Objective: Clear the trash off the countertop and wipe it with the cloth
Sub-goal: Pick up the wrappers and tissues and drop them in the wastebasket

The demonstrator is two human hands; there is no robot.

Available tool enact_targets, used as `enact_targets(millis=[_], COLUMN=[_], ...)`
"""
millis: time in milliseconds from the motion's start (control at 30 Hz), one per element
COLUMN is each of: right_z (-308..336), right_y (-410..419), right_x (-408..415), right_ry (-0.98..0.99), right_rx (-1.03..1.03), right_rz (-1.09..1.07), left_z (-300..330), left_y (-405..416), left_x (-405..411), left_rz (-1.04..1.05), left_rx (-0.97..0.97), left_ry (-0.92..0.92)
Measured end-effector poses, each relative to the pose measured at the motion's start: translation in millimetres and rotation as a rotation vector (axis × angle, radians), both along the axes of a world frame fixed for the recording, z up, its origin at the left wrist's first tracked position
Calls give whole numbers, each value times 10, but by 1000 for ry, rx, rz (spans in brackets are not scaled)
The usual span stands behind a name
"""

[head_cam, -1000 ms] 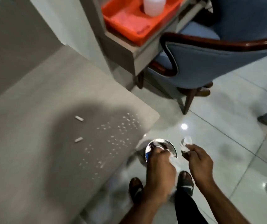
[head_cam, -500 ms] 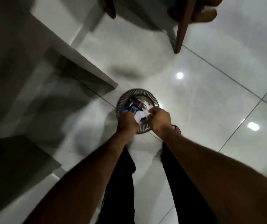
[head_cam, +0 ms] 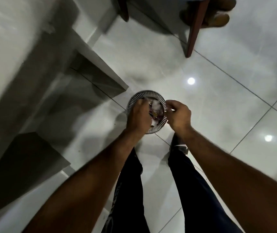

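Both hands have parted since half a second ago, when they were bunched together over the middle of the bin: now the left hand point(head_cam: 140, 116) sits over the left half of the slotted metal waste bin point(head_cam: 161, 100) and the right hand point(head_cam: 179, 115) has slid out to its right rim. Left hand hangs knuckles up, fingers curled down into the bin mouth; whether anything is in its grasp, I can't tell from here. Right hand is loosely curled, thumb and fingertips near each other at the rim, and nothing shows between them. Down in the bin, between the two hands, lies the trash point(head_cam: 156, 108): crumpled white paper and a purplish wrapper. Bin stands on the glossy tiled floor point(head_cam: 218, 106), just beside the corner of the grey countertop point(head_cam: 17, 64), with a wooden chair leg point(head_cam: 194, 29) farther off. Dark trousers point(head_cam: 193, 190) below.
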State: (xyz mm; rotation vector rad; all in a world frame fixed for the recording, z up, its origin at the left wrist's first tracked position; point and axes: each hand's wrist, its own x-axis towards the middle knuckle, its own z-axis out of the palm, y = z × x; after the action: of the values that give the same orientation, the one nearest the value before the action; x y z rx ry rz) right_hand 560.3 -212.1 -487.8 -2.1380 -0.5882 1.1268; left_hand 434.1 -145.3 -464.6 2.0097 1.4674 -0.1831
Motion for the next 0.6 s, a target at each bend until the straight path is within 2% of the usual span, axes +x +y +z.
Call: enact_targets(millis=[200,367,467,533,600], right_z=[1604,2869,3438,3703,3895], right_y=[47,521,955,1256,1544], right_x=[39,-242,-589,-882,-1192], right_ry=[-52,-119,-230,-308,-363], right_rx=[204,385,526,585,572], right_rz=[-140,-47,133,276,401], left_z=[1881,3142,3487,3555,3534], left_y=[23,316,684,910,1038], left_x=[61,-246,-783,-1255,-1706], left_rz=[-150,-170,-22,80,97], left_rx=[283,601,765,767,733], left_ry=[-305,-429,-348,-207,-54])
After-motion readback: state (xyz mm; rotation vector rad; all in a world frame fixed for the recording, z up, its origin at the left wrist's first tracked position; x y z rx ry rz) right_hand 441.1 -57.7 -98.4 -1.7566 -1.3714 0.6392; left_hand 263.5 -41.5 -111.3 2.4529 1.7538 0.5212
